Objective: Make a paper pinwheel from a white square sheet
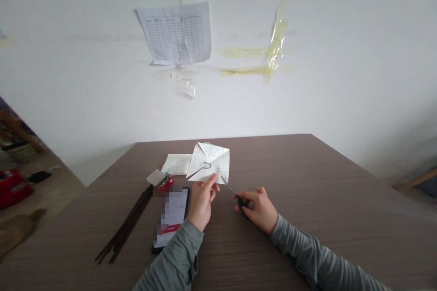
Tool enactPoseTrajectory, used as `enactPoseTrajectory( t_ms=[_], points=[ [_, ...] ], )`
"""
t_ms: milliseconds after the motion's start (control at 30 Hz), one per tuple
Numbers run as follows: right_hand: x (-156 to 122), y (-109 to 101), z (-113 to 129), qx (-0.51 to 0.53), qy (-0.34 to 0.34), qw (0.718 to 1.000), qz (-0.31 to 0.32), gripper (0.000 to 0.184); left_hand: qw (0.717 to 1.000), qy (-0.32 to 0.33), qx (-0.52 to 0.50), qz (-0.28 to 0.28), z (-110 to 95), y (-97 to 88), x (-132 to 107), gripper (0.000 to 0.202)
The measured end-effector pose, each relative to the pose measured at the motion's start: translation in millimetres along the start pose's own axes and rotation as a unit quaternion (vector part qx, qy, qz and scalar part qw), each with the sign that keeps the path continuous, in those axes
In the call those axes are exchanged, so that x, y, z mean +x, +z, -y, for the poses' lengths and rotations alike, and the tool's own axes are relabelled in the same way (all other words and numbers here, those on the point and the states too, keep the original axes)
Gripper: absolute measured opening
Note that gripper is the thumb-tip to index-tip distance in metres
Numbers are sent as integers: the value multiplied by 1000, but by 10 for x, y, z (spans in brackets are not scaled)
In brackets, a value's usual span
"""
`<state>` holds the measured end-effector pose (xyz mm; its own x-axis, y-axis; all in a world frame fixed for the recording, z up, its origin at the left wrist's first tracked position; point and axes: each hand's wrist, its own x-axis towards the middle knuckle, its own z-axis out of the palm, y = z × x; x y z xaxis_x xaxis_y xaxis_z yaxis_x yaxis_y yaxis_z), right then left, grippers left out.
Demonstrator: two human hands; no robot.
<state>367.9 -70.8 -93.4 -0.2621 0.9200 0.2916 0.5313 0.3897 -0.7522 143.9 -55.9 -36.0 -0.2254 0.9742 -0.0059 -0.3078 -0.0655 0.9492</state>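
My left hand [202, 200] grips a square sheet of white paper [215, 152] by its lower edge, with the thumb on top. Printed text and pencil-like marks show on the paper, along with diagonal creases and a slit running in from its lower left corner. My right hand [260, 208] is closed around the black handle of a pair of scissors [233, 189]. Their narrow metal blades reach the paper's lower right part, beside my left fingertips. Whether the blades are apart is too small to tell.
On the brown table [307, 177], a white paper packet [177, 163] lies behind a small red box [165, 183] with its pale lid raised. Several dark thin sticks [126, 223] and a smartphone [172, 220] lie left of my hands. A wall [246, 109] stands behind.
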Motion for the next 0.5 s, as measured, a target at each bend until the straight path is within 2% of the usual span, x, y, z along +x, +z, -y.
enactPoseTrajectory(
  t_ms=[167, 367, 500],
  points=[
    [4, -24, 38, 63, 17, 998, 16, 30, 1000, -3, 19, 13, 0, -19, -3, 69],
    [23, -106, 133, 151, 29, 985, 74, 56, 999, 8, 32, 19, 5, -38, 3, 73],
    [22, -130, 182, 225, 58, 967, 105, 62, 999, 7, 38, 23, -3, -33, 15, 75]
  ],
)
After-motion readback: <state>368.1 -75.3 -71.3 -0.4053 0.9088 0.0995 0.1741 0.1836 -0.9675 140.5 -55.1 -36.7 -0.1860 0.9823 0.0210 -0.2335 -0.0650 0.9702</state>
